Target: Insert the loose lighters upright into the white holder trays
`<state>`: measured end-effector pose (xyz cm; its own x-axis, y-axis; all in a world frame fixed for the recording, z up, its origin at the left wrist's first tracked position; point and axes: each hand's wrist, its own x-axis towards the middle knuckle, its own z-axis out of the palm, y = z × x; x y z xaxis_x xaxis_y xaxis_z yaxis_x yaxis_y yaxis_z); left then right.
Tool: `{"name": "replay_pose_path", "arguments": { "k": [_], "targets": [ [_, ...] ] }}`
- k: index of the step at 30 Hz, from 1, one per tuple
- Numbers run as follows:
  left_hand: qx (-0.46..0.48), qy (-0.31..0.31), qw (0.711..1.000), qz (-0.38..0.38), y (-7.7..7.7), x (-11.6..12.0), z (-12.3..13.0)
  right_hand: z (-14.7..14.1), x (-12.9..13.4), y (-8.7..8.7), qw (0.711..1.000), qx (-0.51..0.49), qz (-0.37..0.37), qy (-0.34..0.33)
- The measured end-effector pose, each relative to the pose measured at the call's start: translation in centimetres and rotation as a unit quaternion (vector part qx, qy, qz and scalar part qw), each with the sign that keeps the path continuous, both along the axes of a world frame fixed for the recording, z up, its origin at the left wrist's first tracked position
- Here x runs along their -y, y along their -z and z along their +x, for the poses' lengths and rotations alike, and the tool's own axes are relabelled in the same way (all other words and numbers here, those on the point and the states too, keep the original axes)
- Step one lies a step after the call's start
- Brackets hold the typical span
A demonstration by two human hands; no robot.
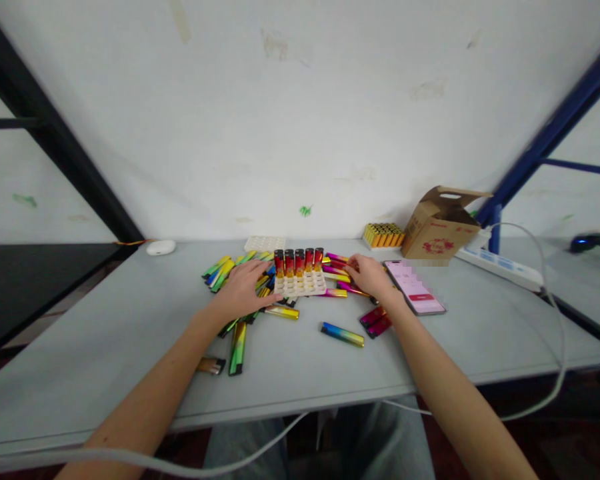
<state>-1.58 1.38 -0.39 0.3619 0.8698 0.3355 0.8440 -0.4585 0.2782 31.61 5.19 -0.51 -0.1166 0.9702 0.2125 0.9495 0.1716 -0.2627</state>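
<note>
Our left hand (243,287): spread open, thumb at the holed tray (300,289).
Our right hand (367,275): fingers curled near lighters (336,293); we can't tell its hold.

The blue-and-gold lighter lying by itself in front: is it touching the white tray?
Apart. The head view shows a strip of grey table between the lighter and the white tray.

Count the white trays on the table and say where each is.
3: front tray between left hand and right hand; back tray near the wall; third tray under yellow pieces, beside the cardboard box. Others may be hidden.
</note>
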Motion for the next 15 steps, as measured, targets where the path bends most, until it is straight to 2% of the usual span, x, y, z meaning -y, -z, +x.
{"name": "replay_pose_path", "arguments": {
  "k": [8, 12, 15],
  "targets": [
    [-0.009, 0.0, 1.0, 0.0, -0.13, 0.09, -0.03, 0.31, -0.27, -0.04, 0.996, -0.066, 0.035, -0.041],
    [-0.005, 0.0, 1.0, 0.002, -0.17, 0.11, -0.02, 0.27, -0.36, 0.04, 0.984, -0.159, 0.069, -0.046],
    [-0.005, 0.003, 1.0, 0.004, -0.19, 0.13, 0.03, -0.05, -0.44, 0.06, 0.955, -0.283, 0.066, -0.053]
  ]
}}
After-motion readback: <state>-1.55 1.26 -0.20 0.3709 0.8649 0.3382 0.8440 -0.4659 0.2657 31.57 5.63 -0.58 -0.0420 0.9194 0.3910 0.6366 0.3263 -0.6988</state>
